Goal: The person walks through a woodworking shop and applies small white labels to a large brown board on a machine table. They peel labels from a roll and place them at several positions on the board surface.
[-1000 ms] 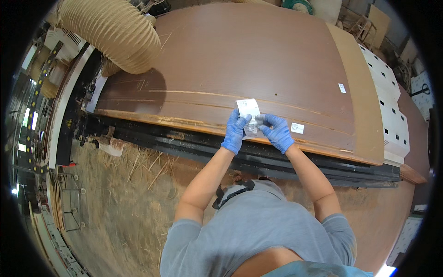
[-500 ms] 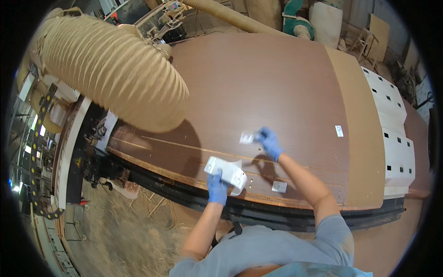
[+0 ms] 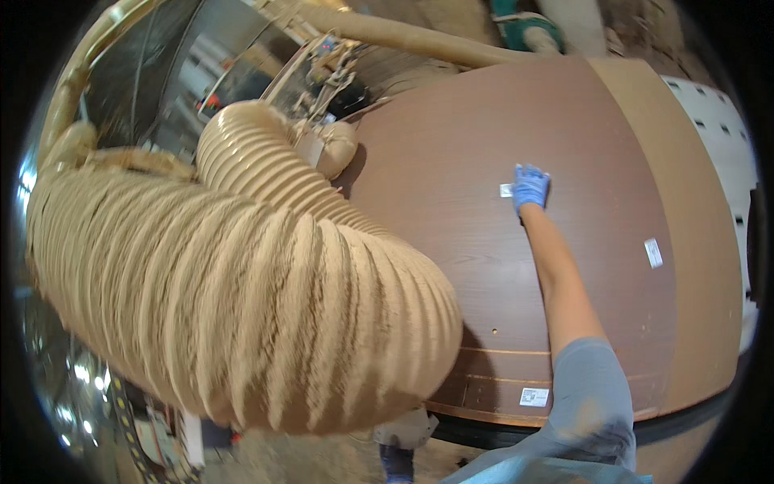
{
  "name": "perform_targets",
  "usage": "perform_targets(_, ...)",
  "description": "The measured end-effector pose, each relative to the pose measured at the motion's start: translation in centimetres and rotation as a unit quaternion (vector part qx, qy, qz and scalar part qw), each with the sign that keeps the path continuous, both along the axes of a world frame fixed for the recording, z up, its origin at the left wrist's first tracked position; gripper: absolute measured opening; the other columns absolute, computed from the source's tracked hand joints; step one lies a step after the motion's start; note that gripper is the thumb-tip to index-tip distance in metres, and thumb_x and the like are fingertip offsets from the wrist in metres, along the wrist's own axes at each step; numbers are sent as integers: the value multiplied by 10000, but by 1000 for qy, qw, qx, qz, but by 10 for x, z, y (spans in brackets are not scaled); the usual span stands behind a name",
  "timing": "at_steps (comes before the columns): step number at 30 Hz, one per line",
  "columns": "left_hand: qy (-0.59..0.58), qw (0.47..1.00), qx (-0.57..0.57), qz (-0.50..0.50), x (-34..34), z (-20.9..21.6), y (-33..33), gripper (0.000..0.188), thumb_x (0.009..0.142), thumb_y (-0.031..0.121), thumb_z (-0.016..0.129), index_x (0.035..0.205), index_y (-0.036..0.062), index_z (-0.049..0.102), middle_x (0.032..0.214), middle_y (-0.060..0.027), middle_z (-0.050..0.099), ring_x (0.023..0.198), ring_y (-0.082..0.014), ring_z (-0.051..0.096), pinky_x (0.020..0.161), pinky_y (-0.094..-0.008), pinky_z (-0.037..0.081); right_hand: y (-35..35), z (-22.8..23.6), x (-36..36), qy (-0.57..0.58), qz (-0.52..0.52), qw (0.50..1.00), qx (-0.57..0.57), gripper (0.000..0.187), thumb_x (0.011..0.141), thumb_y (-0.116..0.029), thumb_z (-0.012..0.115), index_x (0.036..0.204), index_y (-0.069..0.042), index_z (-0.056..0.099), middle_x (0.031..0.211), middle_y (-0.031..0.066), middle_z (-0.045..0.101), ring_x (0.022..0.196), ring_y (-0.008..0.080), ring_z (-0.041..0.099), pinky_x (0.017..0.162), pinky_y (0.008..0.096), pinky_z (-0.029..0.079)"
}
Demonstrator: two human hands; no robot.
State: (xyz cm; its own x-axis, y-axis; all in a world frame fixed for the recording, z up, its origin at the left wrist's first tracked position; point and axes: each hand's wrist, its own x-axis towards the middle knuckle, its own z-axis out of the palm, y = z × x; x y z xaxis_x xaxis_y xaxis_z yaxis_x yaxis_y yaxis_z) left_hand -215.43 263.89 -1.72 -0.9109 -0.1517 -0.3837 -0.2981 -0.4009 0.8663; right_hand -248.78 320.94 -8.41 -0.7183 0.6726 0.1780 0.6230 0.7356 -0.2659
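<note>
My right hand (image 3: 530, 187), in a blue glove, lies on the brown wood-grain panel (image 3: 451, 153) with its fingers stretched forward. Beside its left edge is a small white label (image 3: 505, 190), possibly partly under the hand. Low in the picture, past the hose's lower edge, shows my left hand (image 3: 396, 463) in a shadowed blue glove. It holds a white strip of labels (image 3: 407, 429), partly hidden by the hose; its fingers are hard to make out. Two more white labels lie on the panel: one near the front edge (image 3: 534, 397), one toward the right (image 3: 653, 252).
A thick, dusty ribbed hose (image 3: 242, 298) fills the left and overhangs the panel. A lighter brown board (image 3: 701, 226) shows along the panel's right side, with white pieces with dark square holes (image 3: 709, 121) beyond. A green blower (image 3: 524, 32) stands at the back.
The view has shifted, and the hose looms larger. My right hand has reached farther over the panel and now lies flat beside the label. My left hand has dropped lower, partly behind the hose.
</note>
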Motion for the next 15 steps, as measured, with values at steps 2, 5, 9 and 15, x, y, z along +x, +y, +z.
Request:
perform_targets(2,-77,991,-79,71,19,0,-17,530,835,151,605,1311,86,381,1262,-147,462,1150,-319,457,921,-488,424,-48,12,17,-4,84,996,22,571,827,-400,491,1298,-91,399,1323,142,393,1237,313,352,1005,512,256)
perform_targets(5,-74,994,-53,52,36,-2,-40,526,837,155,604,1307,77,381,1254,-156,463,1137,-323,464,917,-486,427,-98,18,46,-19,201,978,48,699,841,-570,372,1377,-126,310,1444,129,261,1340,306,210,1049,516,205)
perform_targets(9,-45,998,-13,-35,55,0,-61,522,839,160,601,1303,65,381,1243,-167,464,1120,-329,473,913,-484,429,-121,78,119,-111,278,930,-214,606,843,-524,429,1306,-133,429,1371,108,386,1267,290,342,1044,465,238)
perform_targets(15,62,988,48,-131,145,15,-53,459,847,165,584,1257,35,422,1203,-139,481,1069,-290,500,865,-430,460,-234,103,386,221,291,894,-259,365,853,-395,517,1020,-92,632,1005,143,630,937,349,575,843,414,435)
